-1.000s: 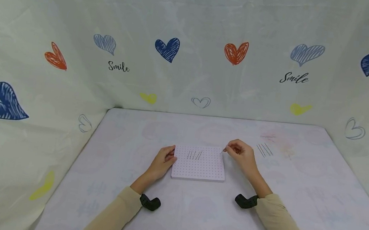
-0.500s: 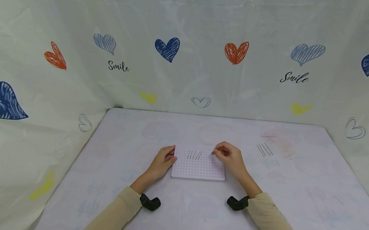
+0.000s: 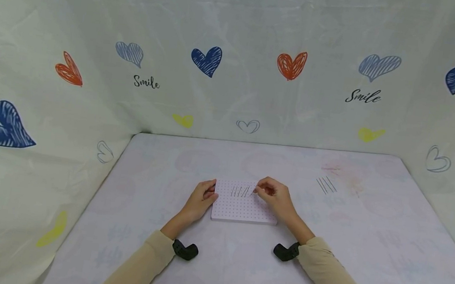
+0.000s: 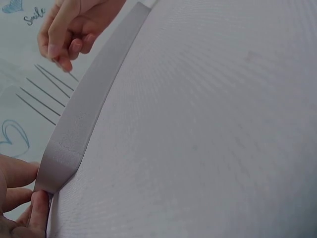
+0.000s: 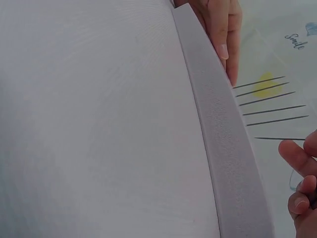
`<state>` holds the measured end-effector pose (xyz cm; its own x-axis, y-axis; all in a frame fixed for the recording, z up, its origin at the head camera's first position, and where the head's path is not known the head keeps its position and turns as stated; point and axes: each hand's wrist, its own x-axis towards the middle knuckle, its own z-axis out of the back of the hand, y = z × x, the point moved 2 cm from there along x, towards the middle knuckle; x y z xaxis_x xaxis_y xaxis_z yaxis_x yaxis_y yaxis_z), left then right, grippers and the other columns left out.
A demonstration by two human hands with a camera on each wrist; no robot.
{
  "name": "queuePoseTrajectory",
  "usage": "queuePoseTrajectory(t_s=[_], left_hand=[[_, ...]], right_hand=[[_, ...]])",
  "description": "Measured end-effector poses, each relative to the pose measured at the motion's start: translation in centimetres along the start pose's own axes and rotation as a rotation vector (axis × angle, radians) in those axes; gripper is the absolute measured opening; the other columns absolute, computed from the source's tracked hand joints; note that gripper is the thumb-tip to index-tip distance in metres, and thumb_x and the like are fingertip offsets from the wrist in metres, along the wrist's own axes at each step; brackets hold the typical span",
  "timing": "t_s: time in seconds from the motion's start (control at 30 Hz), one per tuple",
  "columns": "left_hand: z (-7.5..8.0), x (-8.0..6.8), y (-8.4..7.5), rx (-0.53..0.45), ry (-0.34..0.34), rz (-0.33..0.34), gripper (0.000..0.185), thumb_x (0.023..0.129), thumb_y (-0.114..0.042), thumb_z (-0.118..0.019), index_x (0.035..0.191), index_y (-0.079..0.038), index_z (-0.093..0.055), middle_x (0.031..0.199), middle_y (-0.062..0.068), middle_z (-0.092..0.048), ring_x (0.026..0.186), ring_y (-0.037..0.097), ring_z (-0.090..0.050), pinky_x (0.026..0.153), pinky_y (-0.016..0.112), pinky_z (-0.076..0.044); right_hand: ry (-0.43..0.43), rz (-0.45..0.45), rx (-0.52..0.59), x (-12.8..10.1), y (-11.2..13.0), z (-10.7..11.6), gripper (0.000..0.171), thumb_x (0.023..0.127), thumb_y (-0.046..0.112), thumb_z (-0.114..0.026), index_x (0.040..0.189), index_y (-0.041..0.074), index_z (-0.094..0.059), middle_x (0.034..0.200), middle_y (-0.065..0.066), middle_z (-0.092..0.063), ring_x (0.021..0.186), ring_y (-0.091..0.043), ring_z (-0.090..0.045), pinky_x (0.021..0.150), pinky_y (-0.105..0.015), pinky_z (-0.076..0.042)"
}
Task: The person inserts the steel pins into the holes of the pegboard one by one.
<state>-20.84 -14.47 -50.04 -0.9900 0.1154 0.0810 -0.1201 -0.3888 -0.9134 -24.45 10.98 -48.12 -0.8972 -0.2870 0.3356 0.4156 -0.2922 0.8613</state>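
Observation:
A pale perforated board (image 3: 240, 212) lies flat on the table, with several thin dark pins (image 3: 240, 191) standing in a row near its far side. My left hand (image 3: 199, 200) grips the board's left edge; the left wrist view shows its thumb and fingers at the corner. Above the board's right part, my right hand (image 3: 275, 197) pinches one more thin pin (image 5: 277, 139) between thumb and forefinger. The pin's free end is close over the board, to the right of the standing row. In the left wrist view, my right fingers (image 4: 58, 52) cover most of this pin.
Several loose pins (image 3: 326, 185) lie side by side on the white table (image 3: 229, 265), to the right of and beyond the board. A curtain (image 3: 233, 95) printed with hearts and words hangs behind the table and along its sides.
My right hand has moved left from the board's upper right corner to just beside the row of standing pins, carrying its pin. My left hand and the board have stayed put.

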Motion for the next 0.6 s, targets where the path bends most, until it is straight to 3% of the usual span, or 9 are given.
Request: queuePoseTrajectory(t_s=[0.6], left_hand=[[-0.04,0.10,0.11,0.010,0.000,-0.007,0.051,0.099,0.001,-0.055,0.146,0.011,-0.038,0.139,0.025,-0.043,0.120,0.032,-0.048,0.107,0.040,-0.043]], right_hand=[[0.035,0.050,-0.070,0.12,-0.05,-0.75,0.005,0.093,0.008,-0.070,0.095,0.004,-0.068,0.083,0.002,-0.067,0.072,-0.014,-0.050,0.061,-0.021,-0.042]])
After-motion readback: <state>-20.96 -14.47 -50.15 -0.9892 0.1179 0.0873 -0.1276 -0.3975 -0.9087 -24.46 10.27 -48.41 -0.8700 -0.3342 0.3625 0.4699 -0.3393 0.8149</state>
